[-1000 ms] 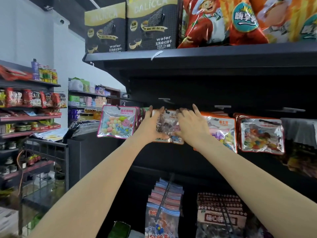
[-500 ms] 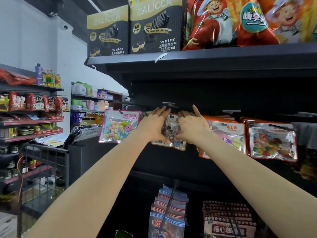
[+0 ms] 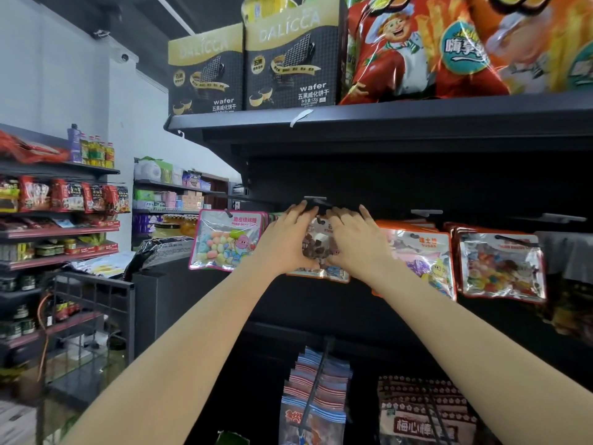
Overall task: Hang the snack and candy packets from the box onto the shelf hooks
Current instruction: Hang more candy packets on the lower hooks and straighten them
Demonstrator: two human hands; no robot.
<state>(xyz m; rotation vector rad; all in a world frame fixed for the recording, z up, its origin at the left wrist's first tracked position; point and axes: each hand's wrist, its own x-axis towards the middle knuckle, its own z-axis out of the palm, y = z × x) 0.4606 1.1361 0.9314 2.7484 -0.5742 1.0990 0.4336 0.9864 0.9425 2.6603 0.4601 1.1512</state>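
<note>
Top shelf: two black-and-gold wafer boxes [image 3: 290, 56] beside big red snack bags [image 3: 414, 49]
Ceiling corner: security camera [image 3: 124, 57] on the white wall
Far left shelving: oil bottles [image 3: 93, 152] above, red packets [image 3: 73, 194] below
Back shelving: pastel boxes [image 3: 179, 197], jars [image 3: 179, 223]
Lower left: black wire cart [image 3: 93, 303]

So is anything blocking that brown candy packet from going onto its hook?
Nothing visible blocks it. Both hands, left hand and right hand, hold the brown candy packet right beneath the hook. Neighbouring packets hang off to each side. The packet's hole is hidden by fingers.
</note>
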